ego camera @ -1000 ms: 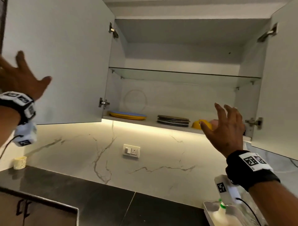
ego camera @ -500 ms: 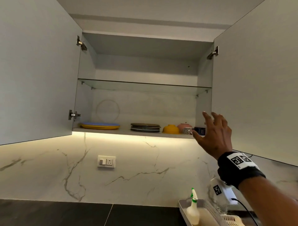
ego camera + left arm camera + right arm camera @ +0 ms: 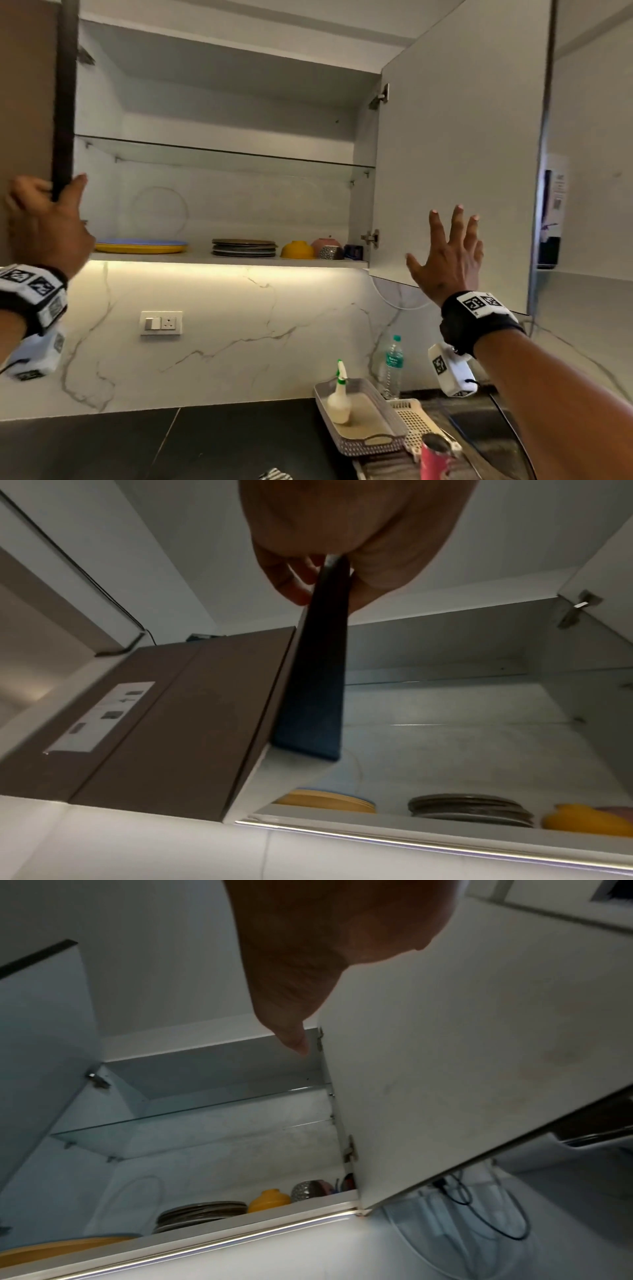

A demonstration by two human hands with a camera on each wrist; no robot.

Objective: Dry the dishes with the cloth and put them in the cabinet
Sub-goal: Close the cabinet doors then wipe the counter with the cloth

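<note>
- The cabinet [image 3: 219,192] fills the upper half of the frame, both doors swung out; I read this as the closing step, since the dishes already sit on its bottom shelf.
- The right door [image 3: 459,144] stands at the upper right. My right hand [image 3: 448,257] is spread flat with fingers straight against its inner face, holding nothing.
- The left door [image 3: 65,102] shows edge-on at the upper left. My left hand [image 3: 44,226] has its grip curled round the door's lower dark edge, thumb on one side and fingers on the other; the left wrist view confirms the pinch.
- The dark desk [image 3: 154,442] runs along the bottom of the frame, with a grey tray [image 3: 373,442] holding a spray bottle [image 3: 339,397] at lower right.
- On the shelf, mid-frame: yellow and blue plates [image 3: 140,246] at left, a dark plate stack [image 3: 244,247] in the middle, then a yellow bowl [image 3: 297,249] and smaller bowls beside it.
- A striped scrap, likely the cloth [image 3: 275,475], lies at the bottom edge on the desk.
- Next, I judge, both doors need swinging inward together, with fingers cleared from the left edge before it meets the frame.
</note>
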